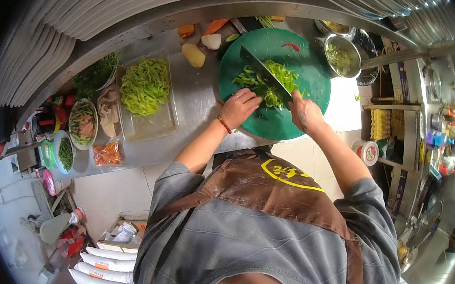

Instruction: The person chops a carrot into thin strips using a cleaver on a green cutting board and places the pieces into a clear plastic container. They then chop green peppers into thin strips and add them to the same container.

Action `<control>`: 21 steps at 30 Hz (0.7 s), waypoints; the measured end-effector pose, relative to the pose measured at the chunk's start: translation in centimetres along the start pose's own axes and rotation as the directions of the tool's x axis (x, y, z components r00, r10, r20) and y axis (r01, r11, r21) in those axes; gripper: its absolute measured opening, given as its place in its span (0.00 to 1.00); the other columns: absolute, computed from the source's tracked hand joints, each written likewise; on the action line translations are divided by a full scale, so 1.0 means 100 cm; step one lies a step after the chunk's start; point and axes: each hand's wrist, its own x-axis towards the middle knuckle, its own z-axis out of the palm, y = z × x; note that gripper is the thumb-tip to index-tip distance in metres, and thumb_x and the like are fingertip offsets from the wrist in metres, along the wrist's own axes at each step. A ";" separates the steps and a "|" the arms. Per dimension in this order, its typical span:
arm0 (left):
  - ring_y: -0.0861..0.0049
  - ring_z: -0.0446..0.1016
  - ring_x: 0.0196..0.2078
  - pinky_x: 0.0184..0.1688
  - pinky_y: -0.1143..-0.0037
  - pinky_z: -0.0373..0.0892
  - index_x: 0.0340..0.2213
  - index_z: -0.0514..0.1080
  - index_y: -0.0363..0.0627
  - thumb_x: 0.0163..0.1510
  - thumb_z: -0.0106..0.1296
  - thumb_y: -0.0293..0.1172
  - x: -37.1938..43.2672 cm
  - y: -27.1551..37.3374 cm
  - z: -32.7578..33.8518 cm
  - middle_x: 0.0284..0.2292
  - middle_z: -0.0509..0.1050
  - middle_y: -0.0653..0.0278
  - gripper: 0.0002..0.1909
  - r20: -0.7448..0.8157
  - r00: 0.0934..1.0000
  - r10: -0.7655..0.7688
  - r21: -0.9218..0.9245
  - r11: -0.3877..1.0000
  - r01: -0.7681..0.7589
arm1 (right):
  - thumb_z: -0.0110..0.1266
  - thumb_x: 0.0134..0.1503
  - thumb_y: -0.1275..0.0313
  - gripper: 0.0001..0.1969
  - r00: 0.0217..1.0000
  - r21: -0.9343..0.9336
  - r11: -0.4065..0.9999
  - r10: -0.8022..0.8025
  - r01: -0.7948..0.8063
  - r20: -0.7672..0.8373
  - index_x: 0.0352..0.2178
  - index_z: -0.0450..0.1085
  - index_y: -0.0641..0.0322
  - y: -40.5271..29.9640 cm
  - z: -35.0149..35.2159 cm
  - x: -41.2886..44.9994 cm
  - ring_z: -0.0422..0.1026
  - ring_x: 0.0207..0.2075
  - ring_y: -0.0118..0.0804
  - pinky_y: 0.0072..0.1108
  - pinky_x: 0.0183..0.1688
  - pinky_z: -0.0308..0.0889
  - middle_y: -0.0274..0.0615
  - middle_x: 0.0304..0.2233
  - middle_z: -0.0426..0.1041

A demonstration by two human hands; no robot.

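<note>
A round green cutting board lies on the steel counter. Chopped green vegetable is heaped across its middle, with a red chili near the far edge. My right hand grips the handle of a cleaver, whose dark blade slants over the greens to the upper left. My left hand, a red bead bracelet at the wrist, rests at the board's left side, fingertips beside the greens; whether it presses on any of them is unclear.
Left of the board stand a clear tray of shredded green vegetable, a bag of diced orange pieces and several bowls. A peeled potato lies behind. Steel bowls, one with chopped pale food, stand right. A plate-laden shelf overhangs the counter.
</note>
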 end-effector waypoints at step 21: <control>0.61 0.67 0.45 0.46 0.68 0.67 0.38 0.72 0.42 0.43 0.56 0.27 0.014 -0.025 -0.010 0.40 0.71 0.60 0.17 0.395 0.910 0.123 -0.140 0.987 -0.073 | 0.43 0.54 0.72 0.09 1.000 -0.065 0.998 -0.008 0.008 0.010 0.33 0.55 0.66 -0.001 0.022 0.002 0.73 0.26 0.59 0.40 0.29 0.68 0.60 0.23 0.72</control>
